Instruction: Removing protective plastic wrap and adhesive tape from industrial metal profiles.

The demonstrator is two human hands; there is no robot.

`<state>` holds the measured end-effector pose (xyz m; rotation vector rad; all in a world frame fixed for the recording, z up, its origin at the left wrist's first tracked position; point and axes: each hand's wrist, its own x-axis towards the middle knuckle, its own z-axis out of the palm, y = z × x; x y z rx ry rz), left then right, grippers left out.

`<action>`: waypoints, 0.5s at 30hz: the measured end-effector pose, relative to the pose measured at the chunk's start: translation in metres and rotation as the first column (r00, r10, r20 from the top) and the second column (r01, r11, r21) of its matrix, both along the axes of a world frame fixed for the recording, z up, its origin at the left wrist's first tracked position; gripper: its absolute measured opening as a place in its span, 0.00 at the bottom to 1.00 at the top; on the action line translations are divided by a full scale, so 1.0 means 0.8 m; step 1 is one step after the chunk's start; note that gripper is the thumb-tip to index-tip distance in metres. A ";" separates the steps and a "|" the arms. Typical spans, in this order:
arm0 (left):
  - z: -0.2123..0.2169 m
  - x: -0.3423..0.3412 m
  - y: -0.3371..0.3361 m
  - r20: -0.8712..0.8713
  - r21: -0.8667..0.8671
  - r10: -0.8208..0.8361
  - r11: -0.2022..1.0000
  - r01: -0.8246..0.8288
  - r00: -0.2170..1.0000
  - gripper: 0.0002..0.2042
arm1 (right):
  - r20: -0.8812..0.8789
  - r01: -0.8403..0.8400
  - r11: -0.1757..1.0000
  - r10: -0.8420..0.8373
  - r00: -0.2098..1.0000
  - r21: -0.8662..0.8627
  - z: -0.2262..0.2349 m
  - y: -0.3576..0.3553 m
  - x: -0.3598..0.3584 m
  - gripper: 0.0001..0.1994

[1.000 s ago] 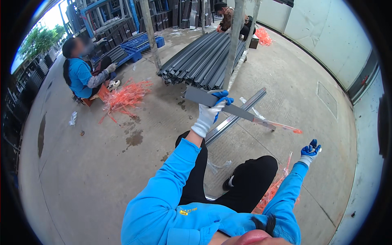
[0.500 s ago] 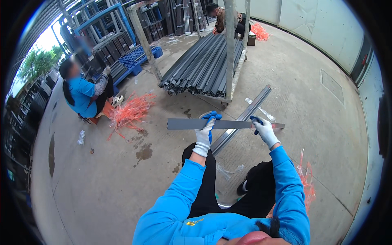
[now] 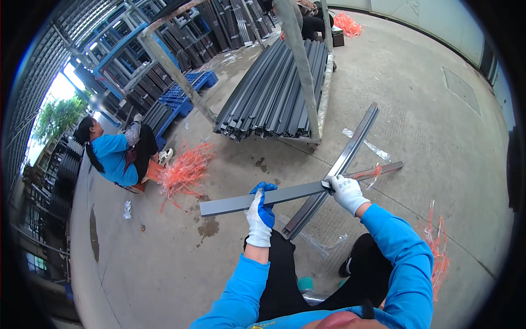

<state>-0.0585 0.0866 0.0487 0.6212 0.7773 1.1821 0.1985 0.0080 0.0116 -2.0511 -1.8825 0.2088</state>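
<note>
Both gloved hands, left hand (image 3: 259, 218) and right hand (image 3: 346, 193), grip the grey metal strip (image 3: 285, 195); its long free end could sag and twist loose.

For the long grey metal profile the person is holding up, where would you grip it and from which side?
Probably as shown: the grey metal profile is long, flat and held roughly level, so one grip would let it tip. The left hand takes it from below near mid-length, the right hand clamps it further along; the far left end sticks out free.
</note>
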 end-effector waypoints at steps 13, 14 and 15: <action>0.010 0.004 -0.005 -0.063 -0.045 0.052 0.998 -0.055 0.997 0.11 | -0.320 -0.056 0.998 0.051 0.946 -0.009 0.025 0.015 0.012 0.21; 0.010 0.007 -0.005 -0.059 -0.020 0.049 0.999 -0.050 0.997 0.11 | -0.278 -0.036 0.998 0.022 0.960 -0.043 0.022 0.017 0.011 0.22; 0.009 0.011 -0.007 -0.052 0.004 0.045 0.999 -0.044 0.998 0.11 | -0.231 -0.011 0.997 -0.007 0.973 -0.075 0.017 0.020 0.011 0.22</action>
